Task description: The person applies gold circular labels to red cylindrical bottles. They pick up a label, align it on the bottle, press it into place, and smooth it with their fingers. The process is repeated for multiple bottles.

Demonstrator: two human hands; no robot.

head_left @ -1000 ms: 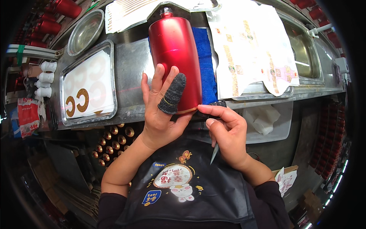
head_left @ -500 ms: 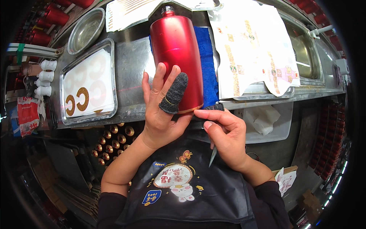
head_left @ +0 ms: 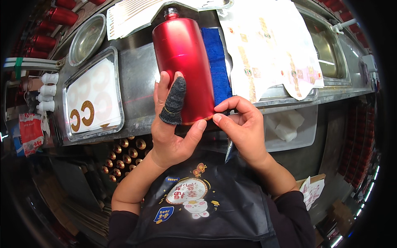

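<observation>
A glossy red bottle (head_left: 182, 62) lies on its side on a blue cloth (head_left: 217, 62), its threaded neck pointing away and its base toward me. A thin gold-coloured band shows along the base edge. My left hand (head_left: 173, 132) holds the bottle's left side near the base, thumb against the bottom edge, one finger in a dark grey knit sleeve. My right hand (head_left: 244, 130) has thumb and index finger close together at the base's right corner. Tucked under its curled fingers, a thin pointed metal tool (head_left: 228, 151) sticks out downward; its kind is unclear.
A metal tray (head_left: 118, 89) with gold C-shaped decals on white sheets lies at left, below a metal bowl (head_left: 87, 39). White decal sheets (head_left: 269, 53) cover the right side, next to a water-filled basin (head_left: 328, 53). Gold-coloured caps (head_left: 124, 153) stand under the table edge.
The bottle has shifted slightly left in view along with the table. My right thumb and index finger have moved up against the base's corner. My left thumb has come onto the base edge.
</observation>
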